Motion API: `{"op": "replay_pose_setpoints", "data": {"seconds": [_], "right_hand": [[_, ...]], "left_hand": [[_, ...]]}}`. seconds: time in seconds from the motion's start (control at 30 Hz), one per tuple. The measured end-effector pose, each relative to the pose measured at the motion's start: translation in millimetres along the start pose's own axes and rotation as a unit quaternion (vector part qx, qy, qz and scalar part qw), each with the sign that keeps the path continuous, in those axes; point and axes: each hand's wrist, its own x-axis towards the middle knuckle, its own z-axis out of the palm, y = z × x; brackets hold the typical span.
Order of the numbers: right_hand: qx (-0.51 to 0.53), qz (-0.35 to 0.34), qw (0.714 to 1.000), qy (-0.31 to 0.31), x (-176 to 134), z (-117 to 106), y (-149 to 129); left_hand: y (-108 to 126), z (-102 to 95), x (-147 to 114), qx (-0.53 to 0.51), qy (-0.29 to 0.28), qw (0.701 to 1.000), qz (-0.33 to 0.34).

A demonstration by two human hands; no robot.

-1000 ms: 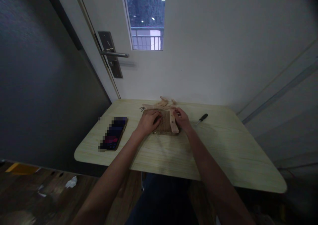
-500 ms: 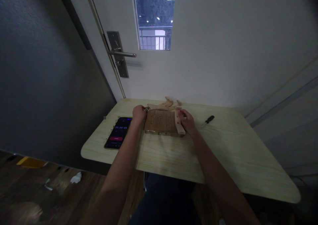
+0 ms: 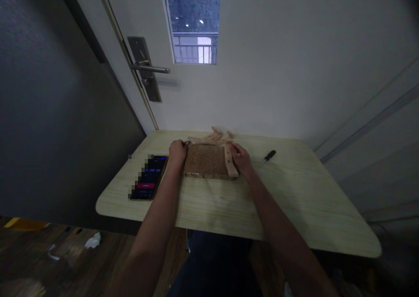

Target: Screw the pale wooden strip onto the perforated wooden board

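Observation:
A brown block-like board (image 3: pixel 206 159) with small holes in its top lies on the table, its front edge wrapped in shiny film. Along its right end rests a pale wooden strip (image 3: pixel 230 160) with a row of holes, gripped by the fingers of my right hand (image 3: pixel 242 159). At the board's far left corner, my left hand (image 3: pixel 177 152) is closed, its fingertips by a small dark metallic piece (image 3: pixel 188 143) that I cannot make out clearly. Behind the board lie several curved pale wooden pieces (image 3: pixel 212 136), partly overlapping.
A phone (image 3: pixel 149 177) showing a timer lies left of my left forearm. To the right is a screwdriver (image 3: pixel 269 155) with a black handle. The light wooden table (image 3: pixel 294 201) stands against a white door with a metal handle (image 3: pixel 150 69).
The whole view has shifted slightly, so everything on the table appears a little further left. Both hands keep nearly the same places at the board, and the strip stays at its right end.

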Motion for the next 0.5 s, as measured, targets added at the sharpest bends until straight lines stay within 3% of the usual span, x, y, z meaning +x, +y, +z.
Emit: {"op": "replay_pose_setpoints", "data": {"seconds": [0.13,0.23,0.3,0.37,0.5], "right_hand": [[0.004,0.002,1.000,0.002,0.4,-0.2,0.5],[0.010,0.006,1.000,0.005,1.3,1.5,1.1],[0.015,0.008,1.000,0.007,1.6,2.1,1.2],[0.022,0.005,1.000,0.005,1.7,1.0,1.1],[0.034,-0.004,0.999,0.008,1.5,-7.6,0.6]], "left_hand": [[5.2,-20.0,-6.3,-0.021,0.058,0.998,0.005],[22.9,-32.1,-14.2,-0.113,0.119,0.983,0.086],[41.4,-31.9,-21.4,-0.196,0.080,0.963,0.169],[61.2,-25.4,-29.1,-0.260,0.006,0.935,0.242],[90.4,-8.0,-39.3,-0.243,-0.074,0.902,0.349]]}}
